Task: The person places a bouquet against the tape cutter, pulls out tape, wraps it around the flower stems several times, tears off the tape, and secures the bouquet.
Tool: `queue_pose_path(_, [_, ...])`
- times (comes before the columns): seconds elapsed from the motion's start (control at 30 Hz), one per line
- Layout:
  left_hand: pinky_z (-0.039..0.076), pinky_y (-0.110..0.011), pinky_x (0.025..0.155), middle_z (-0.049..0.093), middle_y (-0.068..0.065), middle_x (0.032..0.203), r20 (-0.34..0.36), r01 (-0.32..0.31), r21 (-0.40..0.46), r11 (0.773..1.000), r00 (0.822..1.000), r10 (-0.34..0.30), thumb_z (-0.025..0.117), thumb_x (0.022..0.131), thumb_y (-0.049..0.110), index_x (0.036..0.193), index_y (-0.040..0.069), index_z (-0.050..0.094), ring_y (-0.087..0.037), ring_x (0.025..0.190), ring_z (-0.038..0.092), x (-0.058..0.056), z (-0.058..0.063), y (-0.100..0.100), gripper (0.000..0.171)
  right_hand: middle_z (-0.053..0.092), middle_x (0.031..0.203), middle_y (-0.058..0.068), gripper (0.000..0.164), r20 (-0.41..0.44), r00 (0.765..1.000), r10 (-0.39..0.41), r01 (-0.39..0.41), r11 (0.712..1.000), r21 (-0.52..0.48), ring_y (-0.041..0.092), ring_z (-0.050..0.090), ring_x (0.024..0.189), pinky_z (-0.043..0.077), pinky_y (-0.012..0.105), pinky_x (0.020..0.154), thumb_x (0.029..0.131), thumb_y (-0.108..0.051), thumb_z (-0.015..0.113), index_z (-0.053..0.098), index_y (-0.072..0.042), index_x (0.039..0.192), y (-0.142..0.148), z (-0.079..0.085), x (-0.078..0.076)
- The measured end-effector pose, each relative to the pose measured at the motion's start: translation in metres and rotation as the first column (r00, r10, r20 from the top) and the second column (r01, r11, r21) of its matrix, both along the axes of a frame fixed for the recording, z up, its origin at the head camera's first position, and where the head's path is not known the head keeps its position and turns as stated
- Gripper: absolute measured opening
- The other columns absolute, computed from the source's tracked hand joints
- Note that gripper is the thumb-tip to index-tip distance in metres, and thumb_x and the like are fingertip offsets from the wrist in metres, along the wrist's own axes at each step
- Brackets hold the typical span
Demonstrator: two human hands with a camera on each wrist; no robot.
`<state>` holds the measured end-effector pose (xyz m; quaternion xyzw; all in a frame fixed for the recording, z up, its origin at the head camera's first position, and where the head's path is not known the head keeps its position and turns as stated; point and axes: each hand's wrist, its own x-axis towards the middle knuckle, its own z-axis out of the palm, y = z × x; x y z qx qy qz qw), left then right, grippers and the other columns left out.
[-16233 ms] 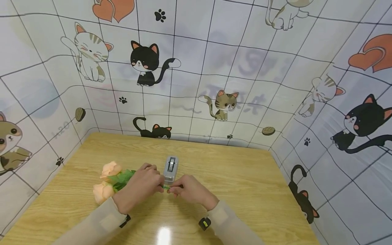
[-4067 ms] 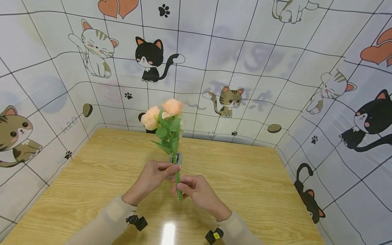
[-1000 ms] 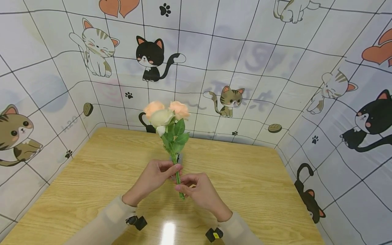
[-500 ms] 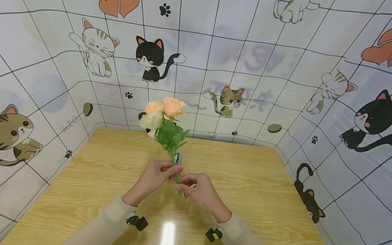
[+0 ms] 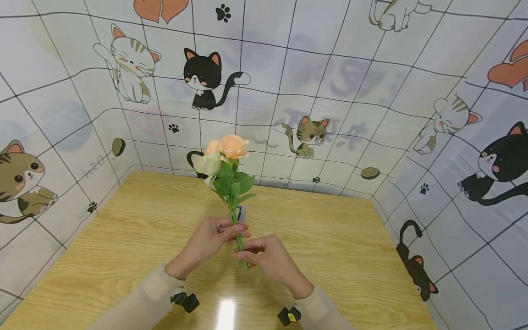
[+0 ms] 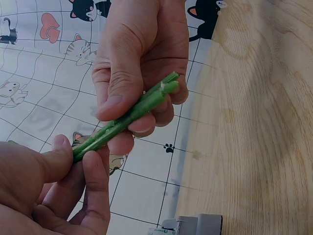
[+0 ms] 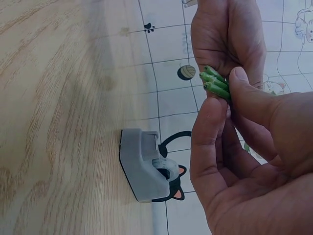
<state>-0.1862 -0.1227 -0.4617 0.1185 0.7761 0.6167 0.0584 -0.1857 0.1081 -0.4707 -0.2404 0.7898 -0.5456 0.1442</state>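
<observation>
A small bunch of roses (image 5: 224, 158), peach and cream with green leaves, stands nearly upright in both hands above the table. My left hand (image 5: 210, 238) pinches the bundled stems (image 6: 132, 115) between thumb and fingers, higher up toward the leaves. Lower down, my right hand (image 5: 270, 259) pinches the same stems near their cut ends (image 7: 213, 84), which poke out past thumb and fingertips. Behind the stems sits a grey tape dispenser (image 7: 142, 166) with a roll of clear tape, partly hidden by the left hand in the head view.
The wooden table (image 5: 313, 243) extends around both arms. Walls covered in a cat-patterned sheet (image 5: 264, 78) rise along its back and sides. A black camera is strapped at each wrist.
Long before, the roses lay at the left, with both hands by the tape dispenser. Since then they were raised upright. Over the last second the bunch has turned and its heads shifted slightly.
</observation>
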Motion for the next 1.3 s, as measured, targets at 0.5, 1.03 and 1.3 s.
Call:
queue_pose_path(0.5, [0.064,-0.055,0.117,0.083,-0.009,0.148,-0.017,0.089,-0.03,0.996,0.996,-0.09,0.071,0.118,0.032,0.127,0.014,0.089,-0.031,0.139,0.079,-0.003,0.002,-0.002,0.027,0.09,0.097,0.011,0.015,-0.016,1.0,-0.015,0.015,0.999,0.048,0.01,0.079,0.082,0.072,0.043,0.075,0.107,-0.021,0.088,0.093,-0.009,0.113,0.006,0.0,0.0])
queue_pose_path(1.03, [0.067,-0.028,0.086,0.088,-0.001,0.13,-0.268,-0.099,-0.401,0.911,0.963,-0.013,0.075,0.117,0.025,0.133,0.016,0.088,-0.012,0.105,0.081,-0.001,-0.007,-0.036,0.022,0.09,0.107,0.007,0.023,-0.009,0.993,-0.116,0.116,0.987,0.106,0.013,0.078,0.085,0.07,0.034,0.073,0.108,-0.024,0.087,0.091,-0.003,0.116,0.042,-0.005,-0.005])
queue_pose_path(1.3, [0.067,-0.036,0.089,0.088,-0.002,0.131,-0.352,-0.142,-0.486,0.862,0.935,-0.044,0.078,0.114,0.02,0.13,0.015,0.087,-0.015,0.107,0.08,-0.001,-0.009,-0.063,0.019,0.09,0.106,0.013,0.023,-0.025,0.98,-0.196,0.197,0.968,0.156,0.014,0.075,0.078,0.067,0.033,0.068,0.108,-0.021,0.086,0.09,0.0,0.118,0.075,-0.01,-0.007])
